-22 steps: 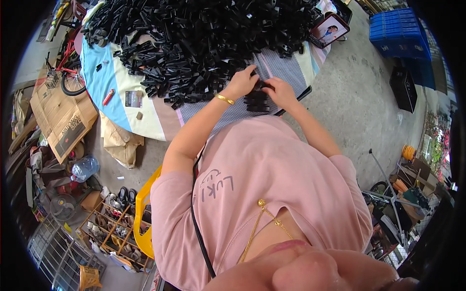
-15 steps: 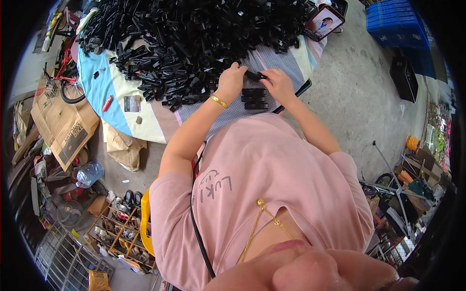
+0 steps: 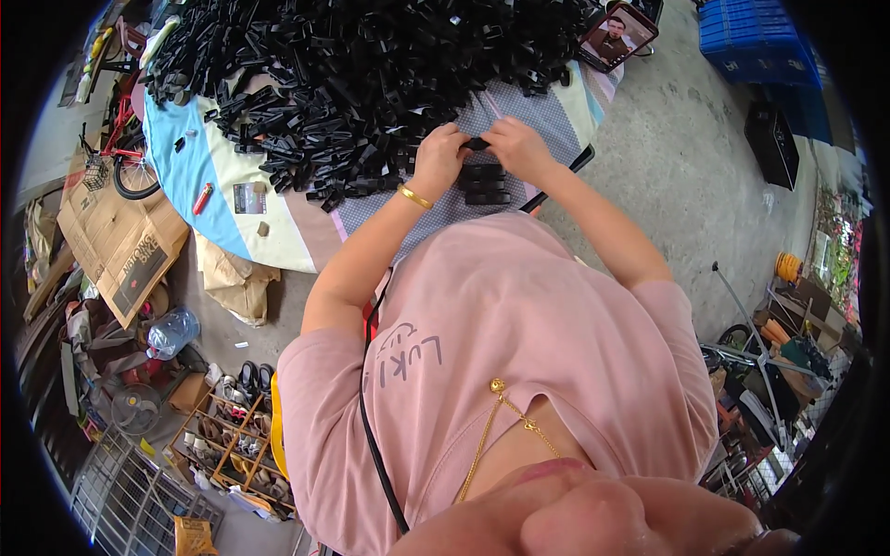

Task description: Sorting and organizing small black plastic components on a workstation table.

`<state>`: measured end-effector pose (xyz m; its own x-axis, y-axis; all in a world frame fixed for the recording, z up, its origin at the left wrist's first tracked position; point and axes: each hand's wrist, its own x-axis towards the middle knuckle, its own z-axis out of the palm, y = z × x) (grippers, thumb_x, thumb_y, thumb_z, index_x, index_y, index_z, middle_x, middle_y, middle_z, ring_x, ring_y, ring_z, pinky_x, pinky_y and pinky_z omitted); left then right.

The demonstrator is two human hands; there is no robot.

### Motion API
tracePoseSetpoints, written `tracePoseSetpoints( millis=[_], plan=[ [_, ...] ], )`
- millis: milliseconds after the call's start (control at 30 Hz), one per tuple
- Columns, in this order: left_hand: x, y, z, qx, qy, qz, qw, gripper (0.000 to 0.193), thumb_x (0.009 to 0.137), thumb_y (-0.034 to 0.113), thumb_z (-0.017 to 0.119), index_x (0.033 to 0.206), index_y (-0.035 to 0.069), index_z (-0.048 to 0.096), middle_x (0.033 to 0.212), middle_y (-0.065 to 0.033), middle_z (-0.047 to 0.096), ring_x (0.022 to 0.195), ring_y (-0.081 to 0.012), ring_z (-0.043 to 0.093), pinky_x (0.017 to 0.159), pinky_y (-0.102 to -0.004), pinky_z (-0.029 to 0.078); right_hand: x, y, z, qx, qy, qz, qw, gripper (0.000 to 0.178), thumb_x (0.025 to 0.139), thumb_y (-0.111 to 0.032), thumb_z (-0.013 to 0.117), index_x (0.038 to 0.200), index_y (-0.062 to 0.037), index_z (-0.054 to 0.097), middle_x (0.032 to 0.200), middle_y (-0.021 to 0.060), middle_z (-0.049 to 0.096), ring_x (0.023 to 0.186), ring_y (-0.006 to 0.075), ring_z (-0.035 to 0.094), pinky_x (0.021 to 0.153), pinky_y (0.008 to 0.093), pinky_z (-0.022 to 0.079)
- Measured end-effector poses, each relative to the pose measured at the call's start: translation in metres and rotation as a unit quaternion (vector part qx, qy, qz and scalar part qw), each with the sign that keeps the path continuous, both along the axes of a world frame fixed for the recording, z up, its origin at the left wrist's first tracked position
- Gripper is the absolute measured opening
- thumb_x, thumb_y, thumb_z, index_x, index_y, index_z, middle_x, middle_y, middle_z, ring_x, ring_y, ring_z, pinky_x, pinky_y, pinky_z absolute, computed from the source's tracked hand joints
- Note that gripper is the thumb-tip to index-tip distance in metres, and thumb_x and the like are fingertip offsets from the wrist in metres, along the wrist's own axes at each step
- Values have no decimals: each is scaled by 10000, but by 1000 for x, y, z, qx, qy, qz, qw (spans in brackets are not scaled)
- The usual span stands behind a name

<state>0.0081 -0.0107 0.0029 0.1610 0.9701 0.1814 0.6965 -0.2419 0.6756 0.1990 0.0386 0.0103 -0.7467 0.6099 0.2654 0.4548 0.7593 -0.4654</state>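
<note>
Both my hands meet over the near edge of the cloth-covered table (image 3: 547,109). My left hand (image 3: 438,162), with a gold bangle at the wrist, pinches one end of a small black plastic piece (image 3: 476,145). The fingers of my right hand (image 3: 519,150) close on its other end. My fingers hide most of it, so its exact kind cannot be made out. Just below my hands, a few similar black pieces (image 3: 486,185) lie stacked in a short row. Beyond and to the left spreads a large heap of loose black plastic pieces (image 3: 371,79).
A propped phone (image 3: 616,41) stands at the table's far right. On the cloth to the left lie a red lighter (image 3: 203,198), a card (image 3: 249,198) and a small brown lump (image 3: 263,229). Blue crates (image 3: 756,46) and a black box (image 3: 772,148) stand on the floor at right.
My right hand has shifted slightly left and up, closer to my left hand. The black piece between them is now more covered by fingers. The phone's picture has changed.
</note>
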Motion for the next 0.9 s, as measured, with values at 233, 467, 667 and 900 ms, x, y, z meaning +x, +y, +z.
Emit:
tracePoseSetpoints(
  millis=[233, 467, 667, 900],
  plan=[
    [-1, -5, 9, -61, 1, -18, 998, 201, 709, 107, 723, 888, 24, 686, 847, -111, 595, 777, -320, 611, 687, -388, 506, -4, -2, 5, -40, 2, -26, 999, 241, 724, -118, 699, 940, -24, 650, 857, 82, 583, 854, 270, 554, 744, 353, 473],
    [-53, 43, 49, 45, -33, 192, 980, 228, 753, 196, 731, 859, 11, 651, 837, -138, 613, 771, -299, 609, 713, -372, 495, 31, 41, 4, -127, 55, -244, 960, 291, 765, -250, 713, 983, -60, 677, 902, 108, 625, 867, 302, 608, 735, 400, 494],
    [-113, 103, 23, 47, 132, 291, 946, 440, 744, 253, 753, 1048, 7, 551, 997, -184, 596, 954, -384, 571, 802, -427, 484, 30, 62, -17, -23, 27, -343, 939, 282, 782, -212, 696, 1012, -52, 664, 982, 116, 603, 879, 317, 609, 751, 407, 501],
    [-99, 78, 39, 44, -57, 300, 951, 373, 769, 152, 698, 1068, -5, 540, 841, -138, 638, 781, -288, 616, 720, -373, 491, 37, 45, -17, 24, 14, -290, 957, 304, 753, -120, 701, 1039, -34, 643, 967, 108, 608, 909, 320, 599, 774, 386, 497]
  ],
)
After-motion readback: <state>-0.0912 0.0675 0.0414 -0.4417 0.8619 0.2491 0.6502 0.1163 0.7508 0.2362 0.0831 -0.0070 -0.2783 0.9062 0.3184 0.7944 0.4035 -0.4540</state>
